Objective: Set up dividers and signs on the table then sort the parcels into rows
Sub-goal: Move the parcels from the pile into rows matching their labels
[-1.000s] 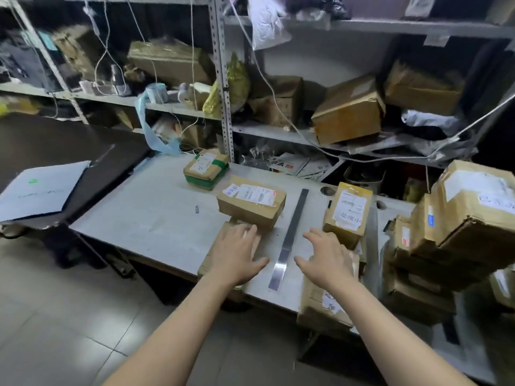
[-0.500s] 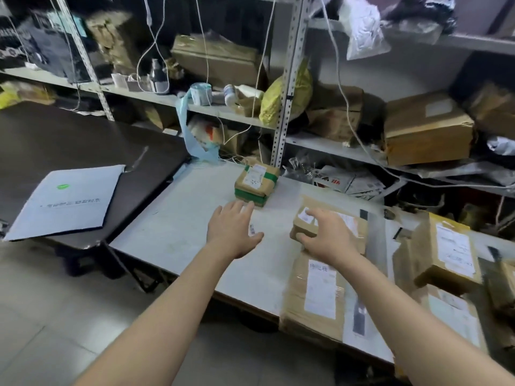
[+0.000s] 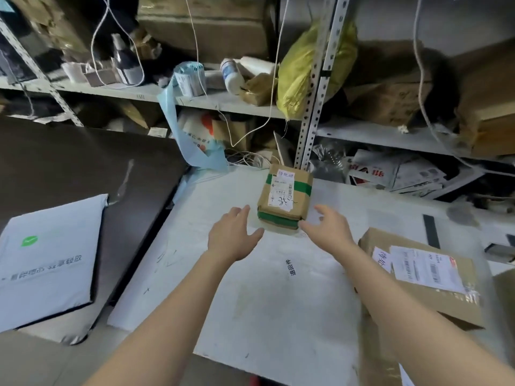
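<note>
Green-taped parcel [image 3: 284,195] sitting near bench [image 3: 250,302] far edge; left hand [image 3: 232,236] and right hand [image 3: 327,228] flanking it, fingers relaxed, grasping nothing.

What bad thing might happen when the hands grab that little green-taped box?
The small parcel sits near loose white cords; lifting it might snag one. The left hand and right hand are open, not gripping, so it might slip. The right forearm passes close by the large parcel and might nudge it.
</note>
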The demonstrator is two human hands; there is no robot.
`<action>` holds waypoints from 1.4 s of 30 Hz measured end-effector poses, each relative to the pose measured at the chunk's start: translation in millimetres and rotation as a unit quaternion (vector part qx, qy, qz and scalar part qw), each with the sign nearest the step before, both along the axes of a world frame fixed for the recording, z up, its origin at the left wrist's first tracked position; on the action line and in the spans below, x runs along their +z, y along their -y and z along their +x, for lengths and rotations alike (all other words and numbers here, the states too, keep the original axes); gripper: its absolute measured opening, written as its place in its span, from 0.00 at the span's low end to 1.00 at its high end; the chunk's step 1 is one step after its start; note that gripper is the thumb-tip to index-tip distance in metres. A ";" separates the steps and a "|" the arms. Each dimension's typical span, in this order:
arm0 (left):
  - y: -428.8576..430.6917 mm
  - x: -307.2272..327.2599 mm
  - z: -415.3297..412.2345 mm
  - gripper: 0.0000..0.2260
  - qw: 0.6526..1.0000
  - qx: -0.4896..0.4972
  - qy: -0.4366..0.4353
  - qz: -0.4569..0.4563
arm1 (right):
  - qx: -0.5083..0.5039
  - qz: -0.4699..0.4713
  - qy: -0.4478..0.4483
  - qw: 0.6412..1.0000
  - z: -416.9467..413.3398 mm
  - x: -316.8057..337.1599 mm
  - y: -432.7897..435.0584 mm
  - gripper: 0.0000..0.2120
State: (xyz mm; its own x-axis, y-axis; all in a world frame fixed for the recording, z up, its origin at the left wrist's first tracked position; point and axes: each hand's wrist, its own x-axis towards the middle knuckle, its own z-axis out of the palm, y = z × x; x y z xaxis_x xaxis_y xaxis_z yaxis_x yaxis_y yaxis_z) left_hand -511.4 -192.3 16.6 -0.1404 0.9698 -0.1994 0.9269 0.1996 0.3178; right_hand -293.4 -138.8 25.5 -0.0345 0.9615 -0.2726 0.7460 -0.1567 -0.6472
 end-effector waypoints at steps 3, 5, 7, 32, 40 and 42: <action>-49.2 -28.0 -8.9 0.36 0.991 0.035 0.121 -0.048 | -0.078 -0.044 -0.044 0.995 -17.3 -29.2 -43.2 0.33; -81.9 -43.5 -9.8 0.41 0.976 0.059 0.198 -0.066 | -0.119 -0.067 -0.057 0.989 -26.9 -46.7 -68.2 0.31; -112.9 -57.7 -8.9 0.44 0.960 0.081 0.253 -0.084 | -0.142 -0.089 -0.074 0.983 -36.9 -60.5 -89.0 0.26; -12.3 48.5 -15.2 0.26 0.890 -0.152 0.427 0.056 | -0.341 0.089 -0.106 0.930 -65.3 74.5 102.0 0.14; 103.3 96.2 65.4 0.26 0.862 -0.271 0.423 0.067 | -0.423 0.151 -0.091 0.889 0.7 125.0 259.8 0.24; 142.0 99.1 91.1 0.25 0.857 -0.292 0.420 0.070 | -0.433 0.153 -0.092 0.883 22.2 129.8 307.0 0.19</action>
